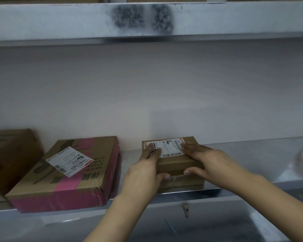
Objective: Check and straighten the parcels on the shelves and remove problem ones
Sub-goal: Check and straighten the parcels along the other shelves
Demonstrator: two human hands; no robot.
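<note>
Grey metal shelving [252, 163] is running along a pale wall, and a small cardboard parcel [175, 163] is sitting at its front edge, right of a pink-taped box [73, 173]. The left hand [143, 173] and right hand [205, 159] are gripping its ends, fingers curling over the labelled top, thumbs pressing the front. It is looking light and stiff, so holding both ends should suit it.

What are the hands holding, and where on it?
The small brown parcel: left hand grips its left end, right hand its right end, thumbs on the front.
</note>
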